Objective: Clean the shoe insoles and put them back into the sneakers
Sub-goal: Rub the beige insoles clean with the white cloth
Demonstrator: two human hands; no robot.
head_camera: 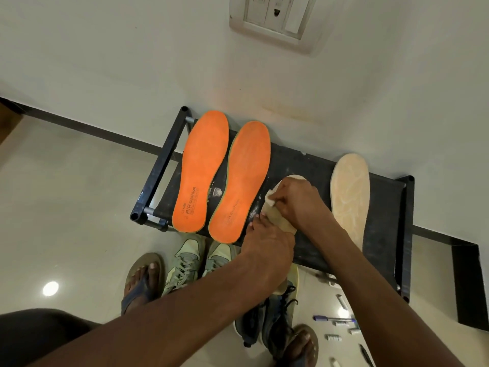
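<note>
wiping beige insole (275, 215) | right hand (296, 200) cloth (268, 197) | left hand (267, 242) steadies

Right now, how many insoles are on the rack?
4: two orange insoles side by side on the left, one beige insole under both hands in the middle, one beige insole on the right.

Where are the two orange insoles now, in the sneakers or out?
Out. Both orange insoles lie flat, side by side on the black rack; the green sneakers stand on the floor below.
</note>
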